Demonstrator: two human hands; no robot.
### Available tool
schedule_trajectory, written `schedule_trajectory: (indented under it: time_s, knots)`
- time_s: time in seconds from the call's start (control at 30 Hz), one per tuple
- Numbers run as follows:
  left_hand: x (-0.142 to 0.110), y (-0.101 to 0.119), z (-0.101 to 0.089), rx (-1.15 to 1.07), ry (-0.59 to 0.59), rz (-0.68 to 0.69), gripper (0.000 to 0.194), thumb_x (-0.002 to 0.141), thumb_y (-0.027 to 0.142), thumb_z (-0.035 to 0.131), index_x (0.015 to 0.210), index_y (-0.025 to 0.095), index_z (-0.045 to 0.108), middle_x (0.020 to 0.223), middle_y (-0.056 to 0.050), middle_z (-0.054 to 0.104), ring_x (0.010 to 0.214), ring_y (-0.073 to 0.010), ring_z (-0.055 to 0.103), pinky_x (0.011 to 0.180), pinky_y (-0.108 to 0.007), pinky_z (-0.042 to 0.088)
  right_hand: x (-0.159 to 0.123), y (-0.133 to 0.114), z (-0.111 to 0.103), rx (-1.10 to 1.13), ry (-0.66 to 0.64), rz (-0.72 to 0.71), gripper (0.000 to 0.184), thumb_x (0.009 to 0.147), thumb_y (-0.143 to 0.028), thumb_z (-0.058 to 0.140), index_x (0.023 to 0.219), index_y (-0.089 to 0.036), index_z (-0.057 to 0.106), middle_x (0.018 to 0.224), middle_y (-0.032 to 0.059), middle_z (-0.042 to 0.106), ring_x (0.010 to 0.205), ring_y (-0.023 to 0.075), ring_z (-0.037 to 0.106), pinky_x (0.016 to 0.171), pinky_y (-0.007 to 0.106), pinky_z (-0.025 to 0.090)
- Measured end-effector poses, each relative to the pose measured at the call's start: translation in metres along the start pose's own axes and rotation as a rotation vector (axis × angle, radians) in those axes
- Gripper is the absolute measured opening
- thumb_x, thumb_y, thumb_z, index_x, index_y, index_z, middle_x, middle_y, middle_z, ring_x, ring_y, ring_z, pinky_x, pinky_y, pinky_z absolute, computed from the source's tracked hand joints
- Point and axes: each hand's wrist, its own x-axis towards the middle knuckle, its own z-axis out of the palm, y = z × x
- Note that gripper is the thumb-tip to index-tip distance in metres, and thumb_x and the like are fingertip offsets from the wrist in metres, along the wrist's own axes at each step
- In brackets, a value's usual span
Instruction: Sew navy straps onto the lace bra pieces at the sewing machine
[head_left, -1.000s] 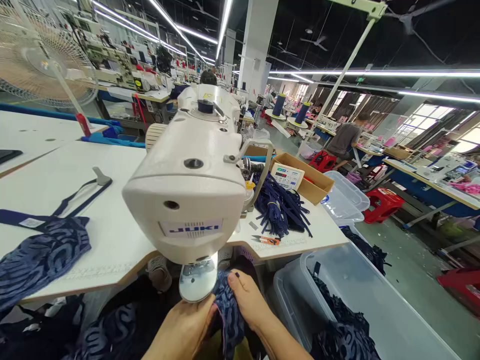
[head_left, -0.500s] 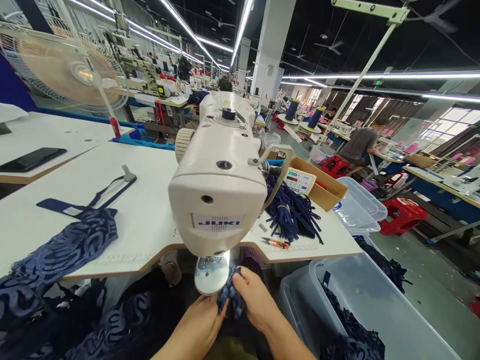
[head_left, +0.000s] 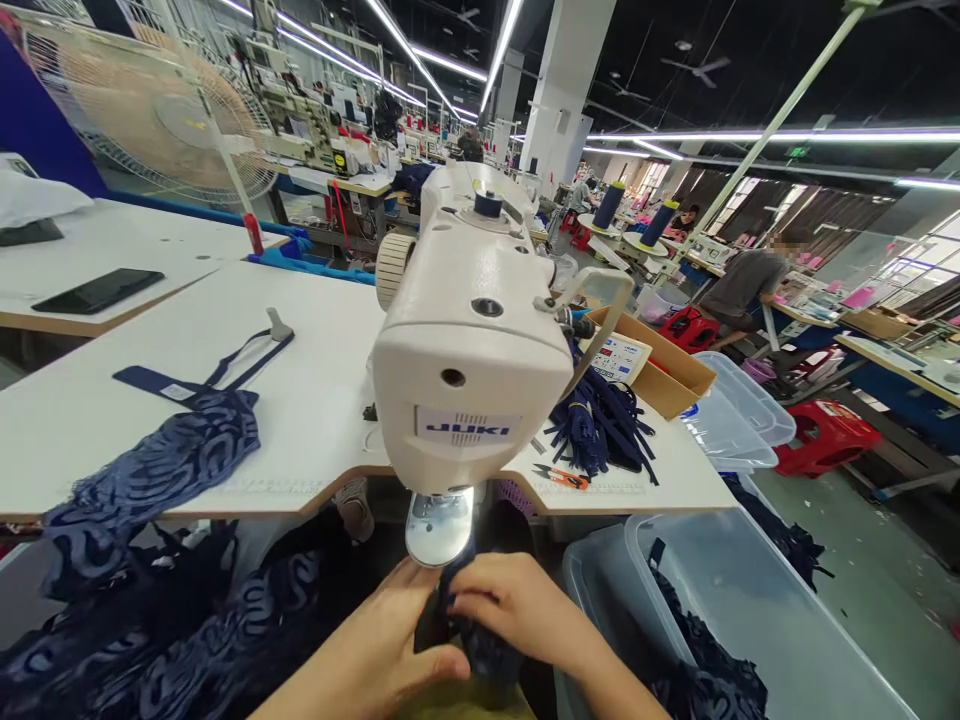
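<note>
Below the white sewing machine [head_left: 472,370], at its rounded metal bed end [head_left: 440,530], I hold a dark blue garment piece [head_left: 484,650]. My right hand [head_left: 517,605] is closed on it, fingers bent over its top edge. My left hand [head_left: 390,640] is around the other side of the cloth, its fingertips partly hidden at the bed end and its thumb lying across the front. The cloth is bunched and somewhat blurred, so its shape is hard to make out. The needle area is hidden behind the machine head.
A blue patterned garment [head_left: 165,450] hangs over the table's left edge, and more lie below. Orange thread snips [head_left: 561,476] and a bundle of navy straps [head_left: 600,420] lie at right. A phone [head_left: 101,291] rests at left. Clear plastic bins [head_left: 750,600] stand at right.
The view has shifted, moving the machine rightward in the picture. My right fingers have bent over the cloth, my left thumb has come forward across it, and the cloth sits lower.
</note>
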Motion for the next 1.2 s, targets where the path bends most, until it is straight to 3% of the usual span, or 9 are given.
schedule_trajectory:
  time_s: [0.07, 0.13, 0.2, 0.3, 0.37, 0.5, 0.67, 0.9, 1.2]
  knots:
    - [-0.006, 0.004, -0.016, -0.153, -0.050, 0.035, 0.050, 0.075, 0.060, 0.064, 0.107, 0.021, 0.062, 0.100, -0.004, 0.067, 0.092, -0.0187, 0.062, 0.083, -0.026, 0.050, -0.001, -0.014, -0.013, 0.027, -0.089, -0.137, 0.018, 0.091, -0.033, 0.057, 0.098, -0.023, 0.071, 0.099, 0.0004, 0.068, 0.088, 0.0123, 0.065, 0.075, 0.016, 0.044]
    - [-0.011, 0.005, -0.027, -0.161, -0.052, -0.010, 0.040, 0.083, 0.057, 0.055, 0.079, 0.019, 0.063, 0.072, 0.002, 0.064, 0.066, -0.0117, 0.058, 0.060, -0.018, 0.046, 0.002, -0.025, -0.022, 0.035, -0.053, -0.180, 0.020, 0.091, -0.033, 0.057, 0.102, -0.023, 0.071, 0.098, 0.0016, 0.067, 0.086, 0.0118, 0.063, 0.074, 0.016, 0.044]
    - [-0.013, 0.005, -0.036, -0.031, 0.105, -0.038, 0.041, 0.089, 0.051, 0.048, 0.067, 0.019, 0.058, 0.060, 0.004, 0.057, 0.055, -0.0091, 0.053, 0.051, -0.018, 0.040, 0.011, -0.030, -0.025, 0.048, 0.063, -0.133, 0.021, 0.091, -0.032, 0.057, 0.103, -0.023, 0.071, 0.093, 0.0017, 0.066, 0.083, 0.0116, 0.062, 0.074, 0.017, 0.044]
    - [-0.010, 0.003, -0.043, 0.291, 0.513, 0.093, 0.023, 0.091, 0.039, 0.050, 0.087, 0.020, 0.063, 0.078, 0.000, 0.064, 0.074, -0.0138, 0.061, 0.071, -0.024, 0.046, 0.028, -0.031, -0.019, 0.112, 0.249, 0.005, 0.017, 0.091, -0.027, 0.057, 0.100, -0.023, 0.070, 0.091, 0.0009, 0.067, 0.083, 0.0127, 0.063, 0.075, 0.019, 0.044]
    - [-0.006, 0.000, -0.044, 0.461, 0.629, 0.237, 0.020, 0.091, 0.027, 0.051, 0.108, 0.021, 0.061, 0.100, -0.004, 0.067, 0.098, -0.0182, 0.061, 0.091, -0.031, 0.043, 0.037, -0.029, -0.012, 0.189, 0.342, 0.090, 0.014, 0.089, -0.023, 0.056, 0.096, -0.022, 0.068, 0.092, 0.0003, 0.068, 0.084, 0.0135, 0.063, 0.076, 0.021, 0.044]
    - [0.000, -0.008, -0.038, 0.582, 0.466, 0.447, 0.043, 0.091, 0.010, 0.039, 0.132, 0.022, 0.047, 0.125, -0.002, 0.063, 0.119, -0.0127, 0.052, 0.107, -0.029, 0.029, 0.045, -0.024, 0.000, 0.324, 0.436, 0.298, 0.005, 0.084, -0.023, 0.054, 0.085, -0.020, 0.059, 0.069, -0.0037, 0.061, 0.063, 0.0122, 0.056, 0.061, 0.022, 0.042]
    - [0.002, -0.010, -0.027, 0.579, 0.370, 0.338, 0.053, 0.087, 0.007, 0.035, 0.137, 0.025, 0.042, 0.134, 0.000, 0.057, 0.125, -0.0134, 0.048, 0.099, -0.028, 0.030, 0.050, -0.011, -0.003, 0.483, 0.464, 0.350, 0.005, 0.083, -0.024, 0.048, 0.086, -0.020, 0.049, 0.051, -0.0096, 0.041, 0.046, 0.0101, 0.039, 0.048, 0.021, 0.035]
    - [0.003, 0.007, -0.028, 0.656, 0.520, 0.235, 0.039, 0.091, 0.015, 0.036, 0.123, 0.025, 0.057, 0.119, 0.001, 0.066, 0.111, -0.0170, 0.055, 0.091, -0.032, 0.030, 0.061, 0.002, -0.017, 0.246, 0.436, 0.276, 0.007, 0.084, -0.018, 0.043, 0.086, -0.019, 0.050, 0.054, -0.0084, 0.040, 0.052, 0.0117, 0.042, 0.055, 0.023, 0.034]
    - [0.005, 0.014, -0.021, 0.731, 0.514, 0.090, 0.044, 0.088, 0.010, 0.037, 0.123, 0.028, 0.057, 0.124, 0.002, 0.064, 0.110, -0.0194, 0.055, 0.088, -0.036, 0.030, 0.068, 0.009, -0.020, 0.028, 0.453, 0.237, 0.011, 0.081, -0.017, 0.046, 0.078, -0.021, 0.056, 0.057, -0.0024, 0.053, 0.063, 0.0175, 0.054, 0.061, 0.025, 0.038]
